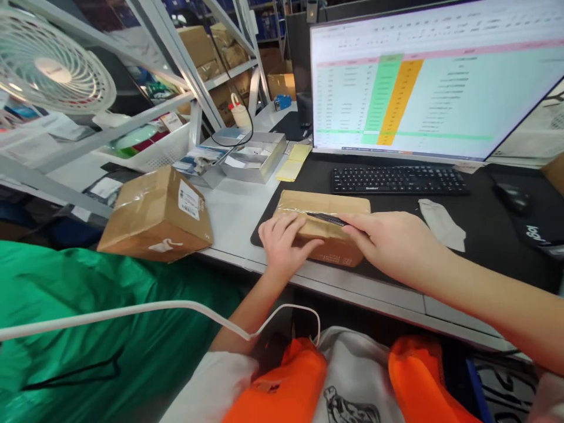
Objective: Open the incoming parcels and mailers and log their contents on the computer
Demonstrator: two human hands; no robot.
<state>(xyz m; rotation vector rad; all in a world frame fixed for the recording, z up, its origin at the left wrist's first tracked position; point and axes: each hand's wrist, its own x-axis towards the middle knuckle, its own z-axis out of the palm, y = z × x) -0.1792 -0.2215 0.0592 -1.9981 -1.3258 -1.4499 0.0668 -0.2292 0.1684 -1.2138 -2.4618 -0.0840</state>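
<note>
A small brown cardboard box [335,251] with clear tape along its top lies on the black desk mat, close to the desk's front edge. My left hand [282,241] grips the box's near left side, fingers curled over the top edge and thumb along the front face. In my right hand [383,235] is a slim dark knife [325,218], pinched between thumb and fingers. Its narrow blade points left and lies along the box's taped top edge. My right fingers partly hide the knife's handle and the box's right end.
A larger taped carton [150,217] sits on the left of the desk. Behind the box are a keyboard [399,180] and monitor [423,94]. A crumpled white paper [442,224] and a mouse [511,197] lie right. A white fan [53,64] stands upper left; a white cable [176,304] crosses the foreground.
</note>
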